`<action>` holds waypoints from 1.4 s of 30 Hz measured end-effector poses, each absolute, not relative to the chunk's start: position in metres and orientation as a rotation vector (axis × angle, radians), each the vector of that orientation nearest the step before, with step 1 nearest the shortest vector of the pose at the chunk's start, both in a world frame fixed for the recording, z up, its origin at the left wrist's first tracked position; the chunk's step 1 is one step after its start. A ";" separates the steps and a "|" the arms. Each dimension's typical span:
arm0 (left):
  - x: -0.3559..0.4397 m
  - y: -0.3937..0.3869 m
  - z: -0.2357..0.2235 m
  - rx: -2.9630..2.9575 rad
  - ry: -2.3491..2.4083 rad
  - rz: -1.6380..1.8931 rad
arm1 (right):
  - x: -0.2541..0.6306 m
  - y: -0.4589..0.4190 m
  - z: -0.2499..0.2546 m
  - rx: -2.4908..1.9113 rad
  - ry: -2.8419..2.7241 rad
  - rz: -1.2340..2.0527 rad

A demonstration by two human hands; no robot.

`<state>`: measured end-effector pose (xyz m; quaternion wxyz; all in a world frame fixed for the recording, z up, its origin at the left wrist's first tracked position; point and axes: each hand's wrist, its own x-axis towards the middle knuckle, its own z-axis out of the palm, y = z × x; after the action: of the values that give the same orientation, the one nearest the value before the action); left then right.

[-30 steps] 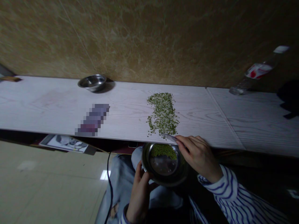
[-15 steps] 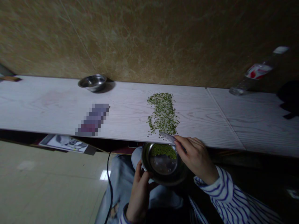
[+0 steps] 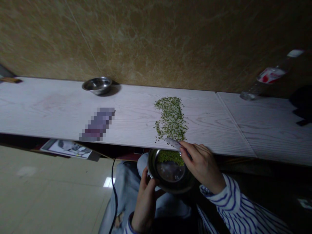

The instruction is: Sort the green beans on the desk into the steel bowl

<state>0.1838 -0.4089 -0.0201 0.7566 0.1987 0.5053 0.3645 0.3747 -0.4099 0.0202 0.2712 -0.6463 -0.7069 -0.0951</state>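
Observation:
Closed on the left rim of a metal bowl (image 3: pixel 170 187), my left hand (image 3: pixel 146 198) holds it under the table's front edge, above my lap. Small green beans, likely mung beans (image 3: pixel 168 157), lie inside along the bowl's far side. My right hand (image 3: pixel 201 162) pinches a flat greyish piece (image 3: pixel 173 143) whose exact kind I cannot make out. Its tip rests at the near end of a patch of loose green beans (image 3: pixel 172 118) spread on the white tabletop. Part of the bowl's right side is hidden behind my right hand.
A second metal bowl (image 3: pixel 97 85) stands by the wall. A pixelated flat item (image 3: pixel 98 123) lies left of the beans. At the right stands a plastic bottle (image 3: pixel 270 75), near a dark object (image 3: pixel 302 104). A cable (image 3: pixel 114 195) hangs beside my leg.
My right hand and the flat piece have shifted slightly left along the table edge. The bowl and my left hand stay in nearly the same place.

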 end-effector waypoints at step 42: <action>0.181 -0.404 -0.011 0.417 1.137 0.849 | 0.361 -0.397 0.017 -1.780 -1.863 -0.255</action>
<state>0.1809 -0.4038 -0.0108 0.7388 0.1902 0.5180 0.3869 0.3608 -0.3965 0.0174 0.2725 -0.6615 -0.6923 -0.0947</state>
